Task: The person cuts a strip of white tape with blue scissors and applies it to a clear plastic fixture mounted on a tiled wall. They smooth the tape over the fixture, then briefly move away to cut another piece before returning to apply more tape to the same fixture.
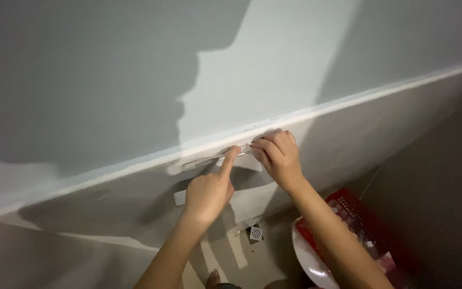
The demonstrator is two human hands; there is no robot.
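Note:
My left hand (208,188) points its index finger up and presses the fingertip against a strip of clear tape (205,160) that runs along a white ledge (135,167) on the wall. My right hand (278,152) pinches the right end of that tape with bent fingers, just below the ledge. The two hands are a short gap apart. The tape's left end lies flat on the ledge; its right end is hidden under my fingers.
A pale blue-grey wall (274,59) rises above the ledge, with a grey band (380,128) below. Far below are a floor drain grate (256,232), a white round basin (308,262) and a red crate (364,219). Dark shadow covers the left wall.

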